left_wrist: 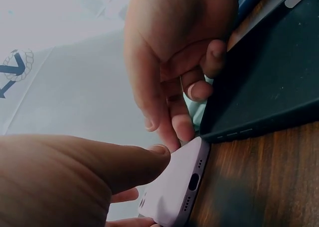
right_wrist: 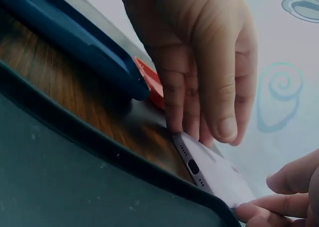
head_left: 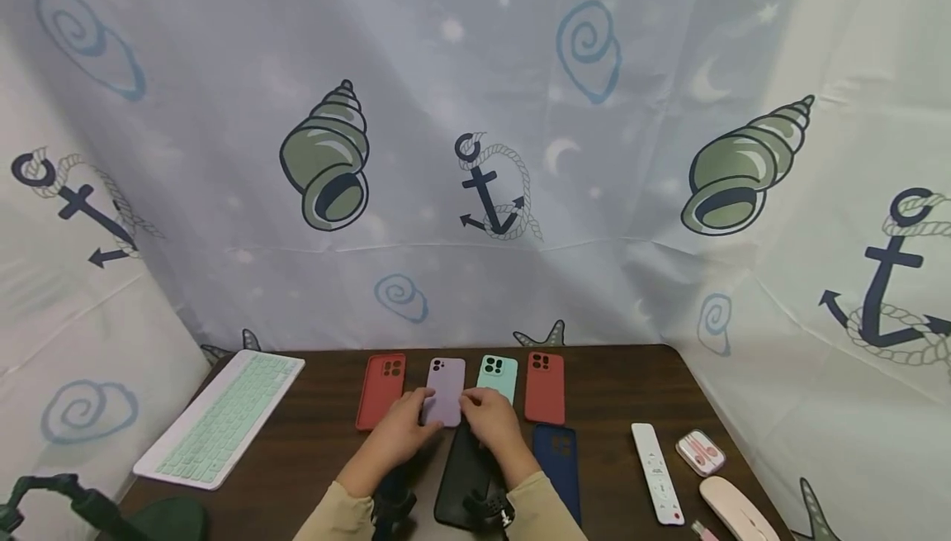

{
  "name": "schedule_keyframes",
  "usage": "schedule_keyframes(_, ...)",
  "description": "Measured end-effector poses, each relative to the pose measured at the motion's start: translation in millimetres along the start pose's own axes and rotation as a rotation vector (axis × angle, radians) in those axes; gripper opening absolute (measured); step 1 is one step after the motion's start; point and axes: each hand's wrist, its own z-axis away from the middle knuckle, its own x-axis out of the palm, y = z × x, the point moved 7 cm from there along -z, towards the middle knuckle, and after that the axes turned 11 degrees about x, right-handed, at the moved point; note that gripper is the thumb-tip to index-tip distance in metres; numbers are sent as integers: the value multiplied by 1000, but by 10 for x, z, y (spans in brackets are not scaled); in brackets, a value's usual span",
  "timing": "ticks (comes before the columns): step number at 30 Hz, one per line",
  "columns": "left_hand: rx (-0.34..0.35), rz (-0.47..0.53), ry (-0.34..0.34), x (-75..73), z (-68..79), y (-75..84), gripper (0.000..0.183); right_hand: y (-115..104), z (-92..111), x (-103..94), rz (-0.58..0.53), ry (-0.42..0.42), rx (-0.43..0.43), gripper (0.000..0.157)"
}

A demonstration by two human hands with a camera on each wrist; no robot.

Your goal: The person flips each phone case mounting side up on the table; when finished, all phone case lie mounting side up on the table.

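A lilac phone case [head_left: 447, 388] lies at the back middle of the table, camera cutouts toward the wall. My left hand [head_left: 401, 429] is at its left edge, fingers along the side and thumb above the back. On the opposite side my right hand [head_left: 494, 424] has its fingertips at the right edge, thumb extended. The lilac case's bottom end [left_wrist: 193, 182] with its port hole shows in the left wrist view. A black phone case [head_left: 459, 475] lies hollow side up nearer me, partly under my right wrist. My right hand partly covers a mint phone case [head_left: 499, 371].
Red phone cases stand in the row at left [head_left: 377, 402] and right [head_left: 545, 392]. A blue phone case [head_left: 557, 468] lies right of my right hand. A keyboard [head_left: 223, 417] is at left; a white remote [head_left: 657, 473], an earbud case [head_left: 700, 453] and a mouse [head_left: 735, 508] at right.
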Motion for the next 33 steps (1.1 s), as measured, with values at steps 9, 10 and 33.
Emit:
schedule_keyframes(9, -5, -3, 17, 14, 25, -40, 56, 39, 1, 36, -177, -70, 68, 31)
schedule_keyframes(10, -7, -2, 18, 13, 26, -41, 56, 45, 2, 42, -207, -78, 81, 31)
schedule_keyframes(33, -52, 48, 79, -31, -10, 50, 45, -41, -32, -1, -379, -129, -35, 34)
